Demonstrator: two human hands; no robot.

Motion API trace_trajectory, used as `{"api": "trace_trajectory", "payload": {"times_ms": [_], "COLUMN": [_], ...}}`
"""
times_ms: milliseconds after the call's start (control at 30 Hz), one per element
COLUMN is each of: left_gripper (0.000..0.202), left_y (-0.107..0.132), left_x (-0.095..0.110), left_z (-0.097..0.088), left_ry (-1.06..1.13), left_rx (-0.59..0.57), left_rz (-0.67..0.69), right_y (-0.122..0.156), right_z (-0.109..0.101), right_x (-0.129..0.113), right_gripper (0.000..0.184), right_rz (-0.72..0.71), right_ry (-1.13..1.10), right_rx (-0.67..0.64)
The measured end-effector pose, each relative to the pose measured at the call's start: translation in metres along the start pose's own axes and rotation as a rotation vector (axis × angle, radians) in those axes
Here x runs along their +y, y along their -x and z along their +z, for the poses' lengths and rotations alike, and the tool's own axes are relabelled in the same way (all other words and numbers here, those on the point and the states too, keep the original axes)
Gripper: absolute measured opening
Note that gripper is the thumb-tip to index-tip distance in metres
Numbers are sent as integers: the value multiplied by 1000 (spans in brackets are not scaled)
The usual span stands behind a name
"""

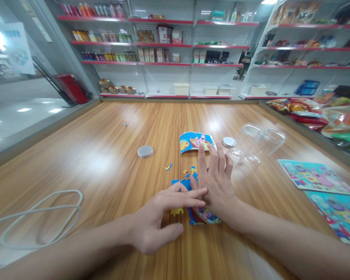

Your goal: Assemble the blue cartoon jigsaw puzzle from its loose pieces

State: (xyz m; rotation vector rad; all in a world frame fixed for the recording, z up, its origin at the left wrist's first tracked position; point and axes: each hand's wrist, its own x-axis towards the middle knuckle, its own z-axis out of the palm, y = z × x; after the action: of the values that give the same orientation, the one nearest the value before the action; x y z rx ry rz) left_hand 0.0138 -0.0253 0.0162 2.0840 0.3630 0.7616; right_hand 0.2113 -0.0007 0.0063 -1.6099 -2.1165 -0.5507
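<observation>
A partly joined jigsaw in blue and bright colours lies on the wooden table. My right hand lies flat on top of it, fingers stretched forward and spread, covering most of it. My left hand reaches in from the left with fingers extended, its fingertips touching the jigsaw's left edge beside my right hand. Loose pieces sit just beyond the fingers, one yellow piece lies under my left hand, and another small piece lies farther left. A curled reference picture lies beyond.
Two clear plastic jars lie on their sides to the right, with a metal lid beside them and another lid at left. Two picture cards lie at far right. A white cable loops at left. Snack bags and store shelves stand behind.
</observation>
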Motion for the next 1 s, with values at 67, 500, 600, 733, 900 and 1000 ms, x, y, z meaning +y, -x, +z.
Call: {"api": "trace_trajectory", "payload": {"times_ms": [67, 500, 600, 733, 900, 1000], "left_gripper": [69, 70, 66, 65, 68, 70], "left_y": [2, 5, 5, 4, 3, 2], "left_x": [-2, -11, -12, -12, -12, -10], "left_z": [-3, -5, -5, -5, -6, -6], "left_ry": [30, 124, 112, 111, 106, 102], "left_rx": [-35, -63, -60, -59, -65, -69], "left_rz": [-38, -73, -56, -55, -42, -41], "right_y": [0, 0, 0, 1, 1, 1], "right_z": [0, 1, 1, 0, 0, 0], "right_x": [1, 2, 2, 2, 2, 1], "right_gripper": [88, 89, 90, 85, 84, 85], "right_rz": [-5, -8, -10, -14, -17, -11], "right_ry": [-12, -7, -3, 2, 1, 5], "right_rx": [3, -15, -21, -19, -19, -16]}}
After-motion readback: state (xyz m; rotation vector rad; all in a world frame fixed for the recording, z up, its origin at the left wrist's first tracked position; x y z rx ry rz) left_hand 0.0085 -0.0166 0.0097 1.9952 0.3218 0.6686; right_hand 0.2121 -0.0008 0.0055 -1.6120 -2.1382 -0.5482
